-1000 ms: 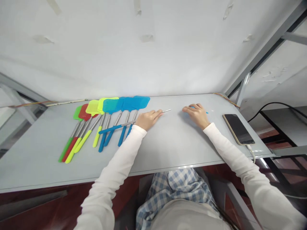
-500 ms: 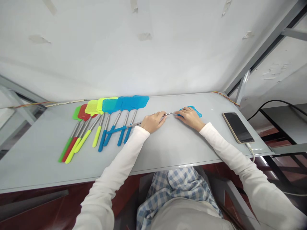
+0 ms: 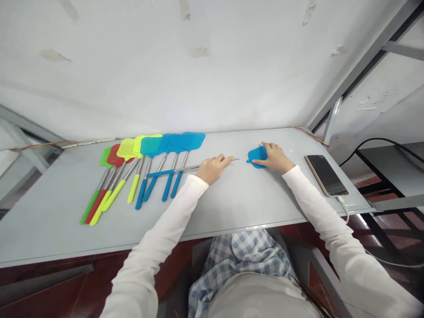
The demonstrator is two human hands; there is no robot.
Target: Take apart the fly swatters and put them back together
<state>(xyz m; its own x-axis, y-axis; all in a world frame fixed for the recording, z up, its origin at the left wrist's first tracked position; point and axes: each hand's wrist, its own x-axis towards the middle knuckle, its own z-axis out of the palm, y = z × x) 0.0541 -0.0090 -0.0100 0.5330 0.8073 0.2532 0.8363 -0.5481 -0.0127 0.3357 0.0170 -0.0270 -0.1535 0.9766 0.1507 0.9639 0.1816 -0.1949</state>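
My left hand [image 3: 213, 169] is closed around the metal shaft of a blue fly swatter handle [image 3: 160, 173]. The grip end of that handle lies across the other blue handles, and its bare metal tip pokes out to the right past my fingers. My right hand [image 3: 275, 157] grips a blue fly swatter head [image 3: 256, 155] by its right side, thumb at the front edge and fingers behind. The head's narrow neck points left toward the rod tip, with a small gap between them. My palm hides part of the head.
On the left of the grey table [image 3: 225, 201] lie several complete fly swatters: green, red [image 3: 115, 154], yellow [image 3: 127, 149] and blue [image 3: 194, 140]. A phone [image 3: 327, 175] with a white cable [image 3: 344, 207] rests at the right. The wall [image 3: 212, 97] rises behind the table.
The fly swatter head has parted from the rod tip. My right hand has shifted slightly right and now shows more of the head. My left hand stays almost in place on the shaft.
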